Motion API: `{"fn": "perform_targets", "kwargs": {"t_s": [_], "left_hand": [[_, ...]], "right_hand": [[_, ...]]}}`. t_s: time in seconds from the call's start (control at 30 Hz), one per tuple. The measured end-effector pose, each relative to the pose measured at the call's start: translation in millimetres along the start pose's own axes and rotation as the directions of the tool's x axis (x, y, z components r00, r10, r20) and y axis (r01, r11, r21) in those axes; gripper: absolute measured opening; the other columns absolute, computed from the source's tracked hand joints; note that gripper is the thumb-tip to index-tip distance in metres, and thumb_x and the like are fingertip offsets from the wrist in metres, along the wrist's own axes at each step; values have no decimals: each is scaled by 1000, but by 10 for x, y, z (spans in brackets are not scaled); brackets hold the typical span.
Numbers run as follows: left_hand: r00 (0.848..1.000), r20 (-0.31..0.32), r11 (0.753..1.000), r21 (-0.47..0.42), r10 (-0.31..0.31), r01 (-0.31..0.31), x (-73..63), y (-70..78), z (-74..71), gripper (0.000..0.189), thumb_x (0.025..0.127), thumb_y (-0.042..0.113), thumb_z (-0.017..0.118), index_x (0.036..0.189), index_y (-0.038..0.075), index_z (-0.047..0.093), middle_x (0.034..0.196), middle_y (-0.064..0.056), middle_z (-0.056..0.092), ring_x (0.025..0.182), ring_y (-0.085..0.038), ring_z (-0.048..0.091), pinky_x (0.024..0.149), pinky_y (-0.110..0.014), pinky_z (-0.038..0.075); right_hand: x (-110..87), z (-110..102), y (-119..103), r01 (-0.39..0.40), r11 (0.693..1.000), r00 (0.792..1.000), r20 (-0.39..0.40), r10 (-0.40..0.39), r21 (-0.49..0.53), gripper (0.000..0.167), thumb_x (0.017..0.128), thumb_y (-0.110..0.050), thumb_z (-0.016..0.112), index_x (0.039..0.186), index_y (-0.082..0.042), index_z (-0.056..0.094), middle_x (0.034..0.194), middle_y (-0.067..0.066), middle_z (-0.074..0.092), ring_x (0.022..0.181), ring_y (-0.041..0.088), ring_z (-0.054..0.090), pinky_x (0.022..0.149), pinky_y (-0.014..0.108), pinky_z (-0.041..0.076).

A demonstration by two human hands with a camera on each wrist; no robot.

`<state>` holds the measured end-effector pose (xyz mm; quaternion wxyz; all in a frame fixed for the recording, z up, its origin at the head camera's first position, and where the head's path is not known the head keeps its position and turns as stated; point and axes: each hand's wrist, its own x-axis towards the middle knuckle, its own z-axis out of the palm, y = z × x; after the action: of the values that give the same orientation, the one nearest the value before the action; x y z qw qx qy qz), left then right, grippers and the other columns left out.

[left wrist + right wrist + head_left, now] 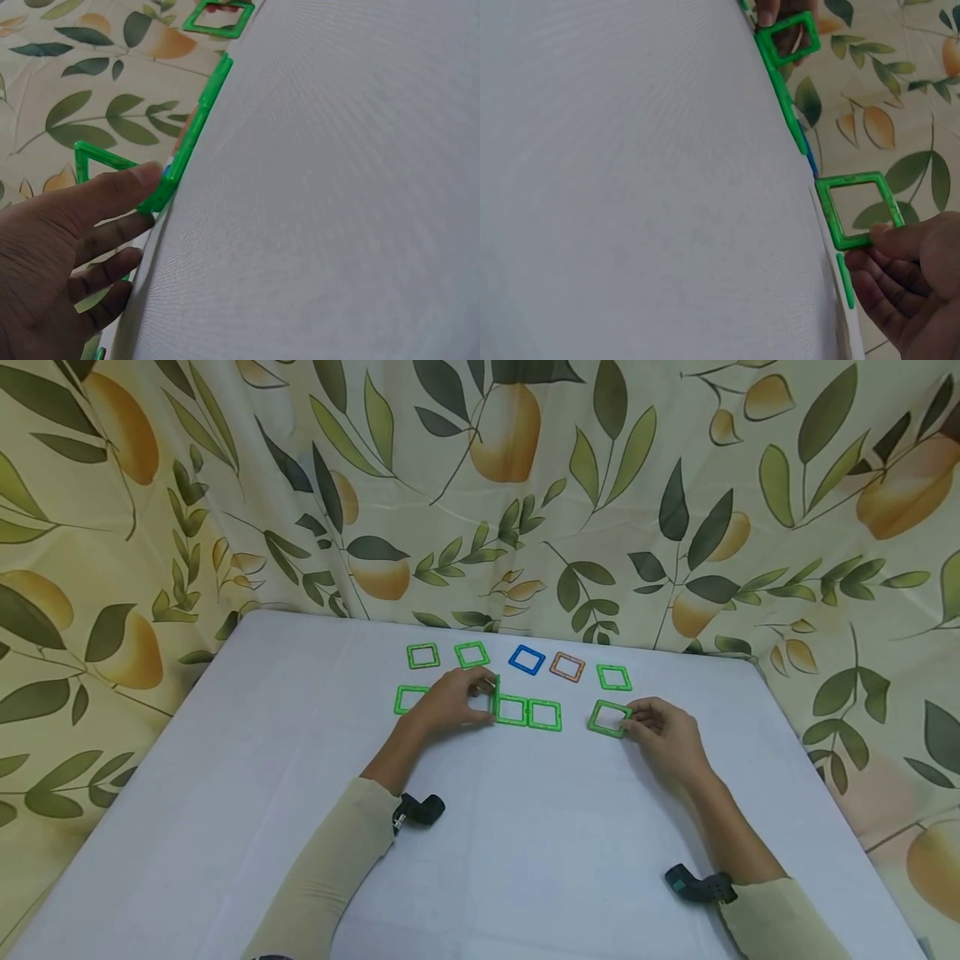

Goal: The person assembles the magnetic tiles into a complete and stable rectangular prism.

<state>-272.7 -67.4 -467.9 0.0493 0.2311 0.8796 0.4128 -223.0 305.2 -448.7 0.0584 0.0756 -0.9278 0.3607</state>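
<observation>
My left hand (450, 702) grips a green square frame tile (496, 697) that stands upright, thumb low by its base and fingers near its top. The tile's foot meets the left end of two green square tiles (528, 713) lying flat, edge to edge. In the left wrist view the thumb lies against the green upright tile (109, 156). To the right, my right hand (667, 739) pinches another green square tile (592, 717) by its right edge. The right wrist view shows this tile (851, 180) tilted up, thumb on its front, the other fingers curled behind.
Along the back lie two green tiles (423, 665), a blue tile (527, 648), an orange tile (567, 656) and a green tile (614, 687). A green tile (400, 700) sits partly hidden behind my left hand. The white table (525, 843) meets a leaf-patterned curtain (465, 502).
</observation>
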Motion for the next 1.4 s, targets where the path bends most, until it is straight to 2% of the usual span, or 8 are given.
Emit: {"fn": "perform_targets", "kwargs": {"t_s": [0.27,0.67,1.03,1.4], "left_hand": [[1000,-6,1000,-2,8,-8,-10,-6,-17,65,81,16,94,138,7,64,123,-3,73,113,-20,64,101,-32,51],[1000,2,1000,6,16,-17,1,-12,-16,65,82,17,94,138,7,64,124,-3,73,110,-20,64,99,-32,51],[1000,-2,1000,12,26,-26,-3,-15,-11,64,82,17,94,137,7,65,123,-3,73,109,-20,64,98,-32,51],[1000,-4,999,23,24,-24,-5,-19,9,63,82,18,93,138,9,65,122,-1,74,108,-19,63,98,-32,51]], "right_hand": [[25,67,-62,39,999,999,-13,-39,17,22,96,-4,76,114,7,68,102,19,71,93,28,67,75,8,49],[36,213,-148,22,999,1000,18,-23,45,22,98,-9,76,114,3,68,104,15,71,93,25,66,74,13,50],[67,338,-260,107,992,994,-7,-107,71,19,96,-3,77,112,3,69,103,16,73,94,30,71,76,11,51],[107,467,-377,134,988,991,2,-134,79,18,97,-5,76,113,0,70,104,12,74,94,27,71,80,14,51]]}}
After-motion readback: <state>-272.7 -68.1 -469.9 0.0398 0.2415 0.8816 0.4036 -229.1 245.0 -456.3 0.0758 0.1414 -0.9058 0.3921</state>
